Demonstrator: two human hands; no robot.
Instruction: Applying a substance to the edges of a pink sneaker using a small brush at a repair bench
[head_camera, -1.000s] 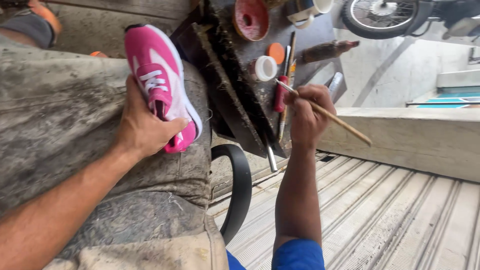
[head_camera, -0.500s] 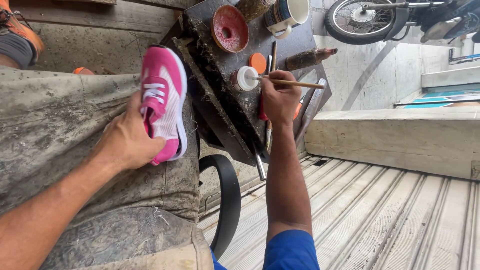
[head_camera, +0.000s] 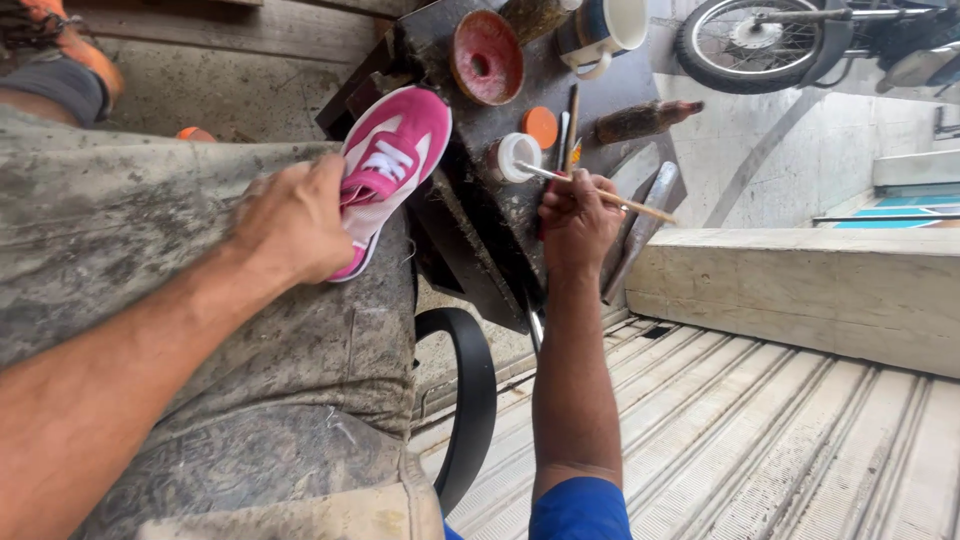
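Two hands are seen at work. Nearest, the left hand (head_camera: 293, 222) is laid on the heel end of a pink shoe (head_camera: 392, 160), fingers curled round it and closed on it; the shoe is pressed down on a grimy cloth (head_camera: 150, 260) spread over the lap, its long axis running from the hand up and to the right, toe toward the dark work box (head_camera: 500, 235).

Further out, the right hand (head_camera: 577, 215) is pinched shut on a thin wooden brush (head_camera: 600, 193), held approx. level. The brush tip is pointed left and reaches the mouth of a small white jar (head_camera: 517, 156) standing on the box, just beside an orange lid (head_camera: 541, 127). The jar lies between shoe and right hand, nearer the right hand.

Beyond, a red bowl (head_camera: 487, 57) and a mug (head_camera: 605, 30) are set at the box's far end; a motorbike wheel (head_camera: 755, 42) is seen behind.
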